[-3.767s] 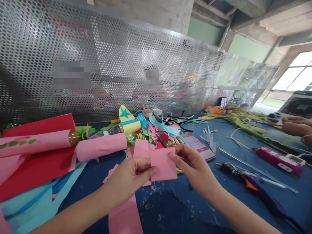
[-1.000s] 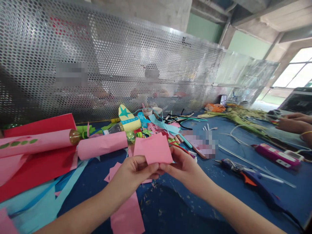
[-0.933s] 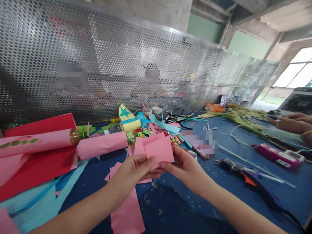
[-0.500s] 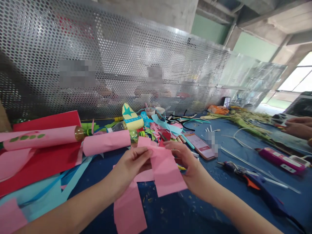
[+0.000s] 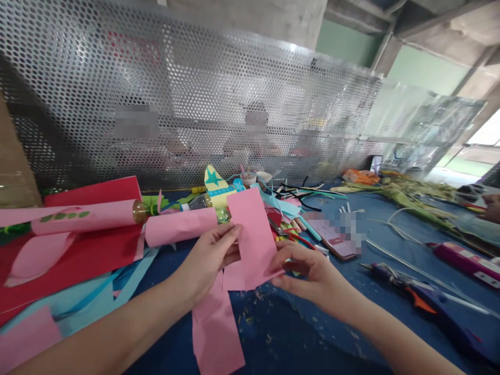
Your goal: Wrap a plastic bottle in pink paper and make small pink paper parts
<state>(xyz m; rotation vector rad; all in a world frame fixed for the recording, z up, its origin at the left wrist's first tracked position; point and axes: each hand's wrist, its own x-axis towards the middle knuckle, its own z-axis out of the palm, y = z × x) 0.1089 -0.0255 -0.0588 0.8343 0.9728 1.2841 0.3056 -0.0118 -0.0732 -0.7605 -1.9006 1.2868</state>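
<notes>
A long pink paper rectangle [image 5: 253,237] stands upright above the blue table [image 5: 297,344], held between both my hands. My left hand [image 5: 207,258] pinches its left edge with thumb and fingers. My right hand [image 5: 308,273] grips its lower right corner with curled fingers. More pink paper pieces [image 5: 216,325] lie flat on the table just below my hands. Behind the held paper lies a pink paper roll [image 5: 179,233].
Red paper sheets [image 5: 84,250] and a long pink roll [image 5: 84,217] lie left. A yellow star-marked paper craft [image 5: 216,187], scraps, a phone [image 5: 332,237], a glue gun [image 5: 406,294] and a purple tool [image 5: 464,259] lie around. A perforated metal screen [image 5: 203,99] stands behind. Another person's hand [image 5: 492,205] shows far right.
The pink paper went from a folded piece held low to an unfolded long strip, now raised upright between my hands. The camera view shifted to the left.
</notes>
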